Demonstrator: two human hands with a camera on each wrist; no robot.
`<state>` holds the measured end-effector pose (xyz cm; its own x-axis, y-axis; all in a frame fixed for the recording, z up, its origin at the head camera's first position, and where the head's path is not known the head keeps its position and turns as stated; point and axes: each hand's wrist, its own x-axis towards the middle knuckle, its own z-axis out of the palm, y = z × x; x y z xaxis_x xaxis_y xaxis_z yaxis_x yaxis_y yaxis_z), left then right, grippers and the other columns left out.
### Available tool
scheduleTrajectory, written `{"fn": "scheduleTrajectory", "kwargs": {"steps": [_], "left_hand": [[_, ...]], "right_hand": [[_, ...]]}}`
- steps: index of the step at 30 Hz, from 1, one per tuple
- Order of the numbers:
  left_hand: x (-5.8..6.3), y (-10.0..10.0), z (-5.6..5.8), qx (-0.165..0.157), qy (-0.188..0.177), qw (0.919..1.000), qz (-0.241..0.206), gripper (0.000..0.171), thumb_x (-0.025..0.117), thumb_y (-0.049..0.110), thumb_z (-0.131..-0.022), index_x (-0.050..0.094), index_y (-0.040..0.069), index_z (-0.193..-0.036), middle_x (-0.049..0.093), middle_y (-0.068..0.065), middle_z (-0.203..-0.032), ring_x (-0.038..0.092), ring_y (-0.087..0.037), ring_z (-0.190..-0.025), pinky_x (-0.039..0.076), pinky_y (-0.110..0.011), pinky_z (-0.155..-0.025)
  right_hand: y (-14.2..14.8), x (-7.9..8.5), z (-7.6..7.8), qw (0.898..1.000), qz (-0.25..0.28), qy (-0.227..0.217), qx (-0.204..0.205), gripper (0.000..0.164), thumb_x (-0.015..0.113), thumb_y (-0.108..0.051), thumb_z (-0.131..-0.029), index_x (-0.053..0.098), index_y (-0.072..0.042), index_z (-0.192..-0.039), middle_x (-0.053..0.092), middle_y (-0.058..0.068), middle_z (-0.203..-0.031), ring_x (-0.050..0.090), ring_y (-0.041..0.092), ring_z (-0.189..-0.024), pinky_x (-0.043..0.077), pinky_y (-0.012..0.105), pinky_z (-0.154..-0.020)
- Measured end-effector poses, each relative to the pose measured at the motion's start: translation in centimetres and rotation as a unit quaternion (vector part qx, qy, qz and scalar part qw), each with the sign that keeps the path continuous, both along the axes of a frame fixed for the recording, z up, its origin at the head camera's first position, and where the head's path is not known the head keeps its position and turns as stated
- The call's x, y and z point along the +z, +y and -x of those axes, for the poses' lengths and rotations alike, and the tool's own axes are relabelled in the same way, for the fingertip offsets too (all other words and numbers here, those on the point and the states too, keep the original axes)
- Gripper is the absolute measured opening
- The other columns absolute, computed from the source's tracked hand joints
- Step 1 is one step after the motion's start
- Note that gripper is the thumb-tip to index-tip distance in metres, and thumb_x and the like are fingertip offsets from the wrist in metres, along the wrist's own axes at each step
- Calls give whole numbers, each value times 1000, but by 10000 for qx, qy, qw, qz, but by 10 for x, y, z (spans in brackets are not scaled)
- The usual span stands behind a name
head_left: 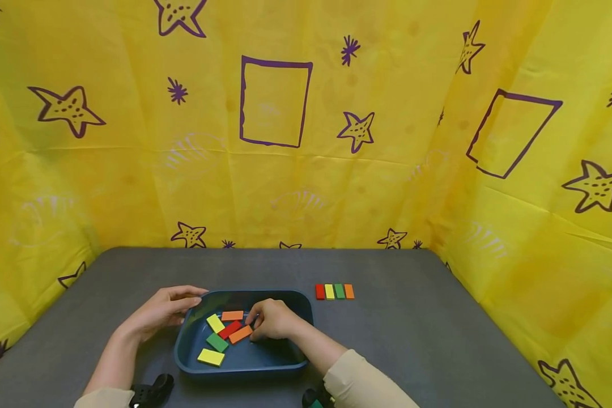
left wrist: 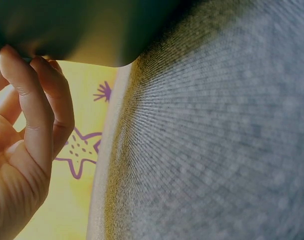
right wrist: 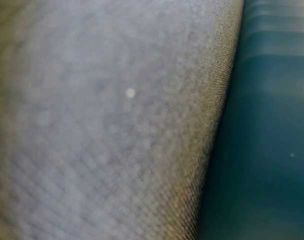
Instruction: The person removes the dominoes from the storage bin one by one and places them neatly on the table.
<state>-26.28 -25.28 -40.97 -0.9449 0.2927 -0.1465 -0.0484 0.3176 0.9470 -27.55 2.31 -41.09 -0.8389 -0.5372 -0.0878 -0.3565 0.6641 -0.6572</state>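
Note:
A dark blue tray (head_left: 245,372) stands on the grey table, with small flat blocks in its left half. My left hand (head_left: 165,309) holds the tray at its back left corner; in the left wrist view the bent fingers (left wrist: 34,100) meet the tray's outer wall (left wrist: 92,30). Inside the tray, my right hand (head_left: 275,320) pinches the right end of an orange block (head_left: 240,334) with curled fingers. Around it lie a red block (head_left: 230,330), a green block (head_left: 217,342), another orange block (head_left: 232,315) and two yellow blocks, one farther back (head_left: 215,323) and one nearer (head_left: 211,357).
Behind and right of the tray, a red block (head_left: 319,292), a yellow block (head_left: 329,292), a green block (head_left: 339,291) and an orange block (head_left: 349,291) form a row on the grey table (head_left: 413,340). A yellow patterned curtain (head_left: 285,187) encloses the table's back and sides.

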Motion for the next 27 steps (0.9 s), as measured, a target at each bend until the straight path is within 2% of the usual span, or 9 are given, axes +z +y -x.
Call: {"fn": "scheduleTrajectory", "kwargs": {"steps": [15,27], "left_hand": [[-2,-1,0,5,-22,10000,29,52,55,34,-93,48,2,-133,67,-3,-105,64,-15,-80,54,-28,-67],[-1,0,1,33,11,10000,84,52,55,35,-92,49,2,-133,66,-4,-106,63,-15,-81,54,-28,-67]], "right_hand": [[1,-1,0,9998,-60,100,132,14,80,-11,-70,69,-13,-80,58,-6,-63,49,4,-54,41,17,-51],[9,2,4,9988,334,-369,32,13,77,-11,-74,69,-12,-84,63,-2,-67,54,9,-54,46,21,-51]]}}
